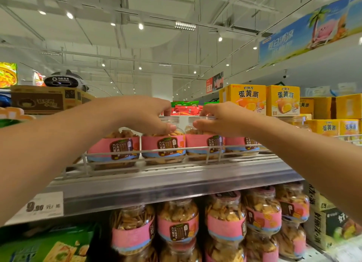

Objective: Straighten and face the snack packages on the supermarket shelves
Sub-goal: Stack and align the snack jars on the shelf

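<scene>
Two bare forearms in view, entering from the lower left and lower right corners, no sleeve, cuff or glove visible on either. Left hand [144, 114] and right hand [219, 118] both uncovered; no ring, watch, bracelet or strap visible at wrists or fingers. Fingernails short and unpainted where visible, thumbnail of left hand plainest; remainder of body out of view.

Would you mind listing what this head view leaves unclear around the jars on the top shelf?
- Lids of the two jars: covered by the left hand and right hand.
- Label print on the pink-banded jars: too small and blurred to read.
- Rear of the shelf: hidden behind the front row.
- Price tag text: blurred, partly covered by the left forearm.
</scene>
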